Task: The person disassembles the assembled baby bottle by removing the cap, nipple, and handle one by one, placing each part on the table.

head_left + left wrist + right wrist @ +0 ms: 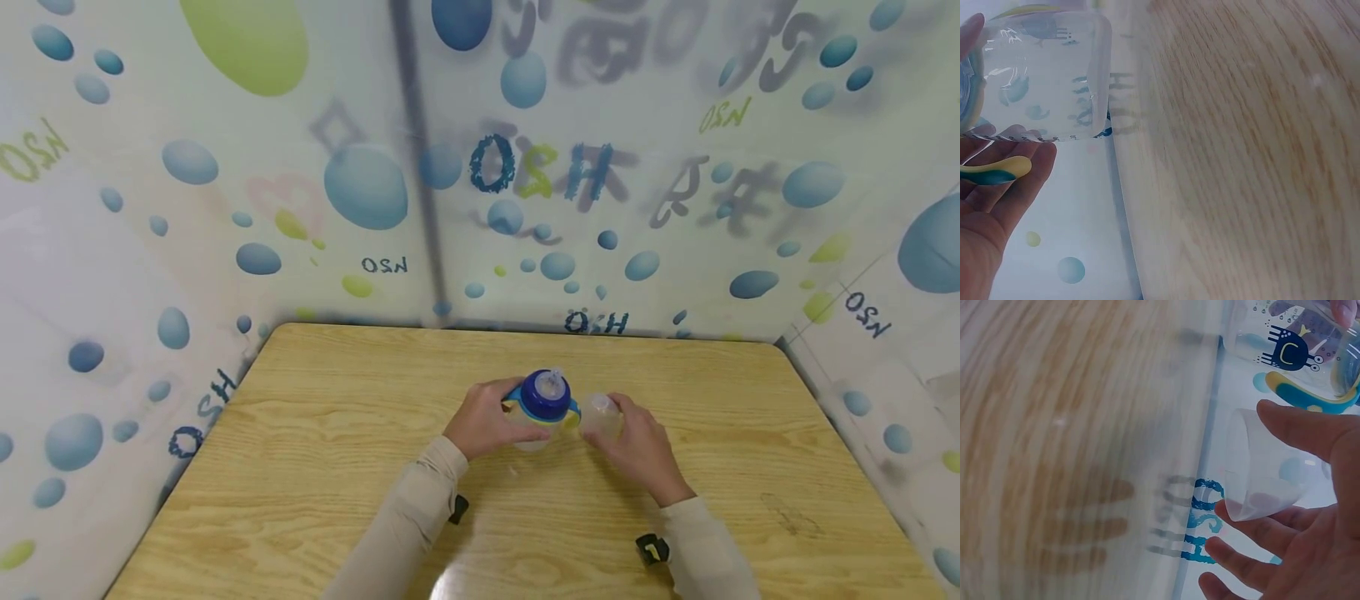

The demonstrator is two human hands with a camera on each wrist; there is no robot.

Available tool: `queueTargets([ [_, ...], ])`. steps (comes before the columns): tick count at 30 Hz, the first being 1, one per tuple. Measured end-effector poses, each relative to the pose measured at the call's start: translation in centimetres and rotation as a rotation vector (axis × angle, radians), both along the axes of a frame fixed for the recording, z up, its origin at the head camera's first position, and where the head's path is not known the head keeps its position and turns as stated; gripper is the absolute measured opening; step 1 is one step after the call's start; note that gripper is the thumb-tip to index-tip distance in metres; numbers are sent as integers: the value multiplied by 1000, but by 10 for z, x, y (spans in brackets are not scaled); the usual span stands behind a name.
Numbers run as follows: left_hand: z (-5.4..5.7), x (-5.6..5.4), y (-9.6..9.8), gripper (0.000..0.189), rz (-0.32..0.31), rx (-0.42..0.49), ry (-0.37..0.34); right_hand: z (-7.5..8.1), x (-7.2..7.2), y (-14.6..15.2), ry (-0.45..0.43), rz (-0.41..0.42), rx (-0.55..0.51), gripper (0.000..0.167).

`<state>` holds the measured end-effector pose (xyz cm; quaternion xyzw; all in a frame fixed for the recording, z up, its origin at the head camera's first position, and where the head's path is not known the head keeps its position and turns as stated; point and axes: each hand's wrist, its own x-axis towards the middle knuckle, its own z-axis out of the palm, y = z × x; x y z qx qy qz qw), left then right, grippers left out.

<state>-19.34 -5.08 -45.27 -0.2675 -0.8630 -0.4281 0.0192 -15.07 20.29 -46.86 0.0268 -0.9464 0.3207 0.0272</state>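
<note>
A clear baby sippy bottle (pixel 546 396) has a dark blue collar, a translucent spout on top and two blue-and-yellow handles (pixel 997 172). My left hand (pixel 487 421) grips it from the left side, the fingers behind its body and one handle, and it is held upright over the table. A printed blue creature shows on its side in the right wrist view. Just to its right, my right hand (pixel 637 442) holds a translucent dome-shaped cap (pixel 1266 465) between thumb and fingers. The cap's wide open rim faces down towards the table, close beside the right handle.
Both hands work over a light wood-grain table (pixel 337 400). A white wall covering (pixel 300 250) with blue and green drops and lettering rises behind the table and at both sides. Small black pieces (pixel 652 549) sit beside the beige sleeves (pixel 412 517).
</note>
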Motion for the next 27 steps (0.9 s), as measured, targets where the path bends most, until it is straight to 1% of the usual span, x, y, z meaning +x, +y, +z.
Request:
queueTargets([
  [8,1,-1,1,77,0,-2,2,1,0,3,4,11,25,69],
  [13,1,-1,1,77,3,-6,0,-2,-2,4,-29,-8,39,70],
  [16,0,0,1,76,6,-2,-14,-6,-2,4,-53,-16,41,70],
  [21,0,0,1,77,7,4,-30,-12,-1,6,-31,-3,59,68],
  [23,1,0,1,77,5,8,-28,-13,0,6,-12,3,73,66],
  [27,1,0,2,76,5,2,-22,-13,1,6,-6,-1,97,65],
])
